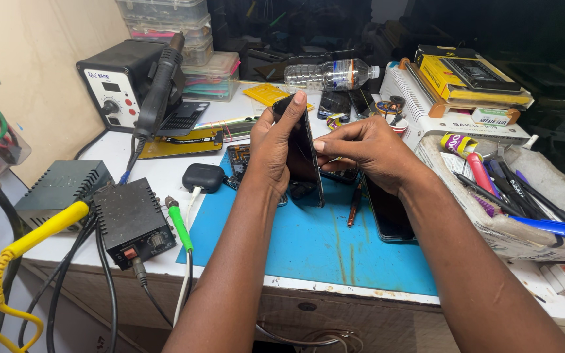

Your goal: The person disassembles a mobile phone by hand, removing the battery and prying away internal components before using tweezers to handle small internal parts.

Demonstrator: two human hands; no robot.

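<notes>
I saw my left hand (pixel 273 147) gripping the upright black phone (pixel 304 157), right hand (pixel 367 147) pinching its edge; at three o'clock, a tray (pixel 524 238) held pens (pixel 511 189).

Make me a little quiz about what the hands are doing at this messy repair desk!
1. True or false: the left hand holds the black phone upright on its edge.
2. What colour is the mat under the hands? A red, B blue, C white.
3. Fill in: the right hand pinches the phone's ____ with its fingers.

Key: 1 true. 2 B. 3 edge.
</notes>
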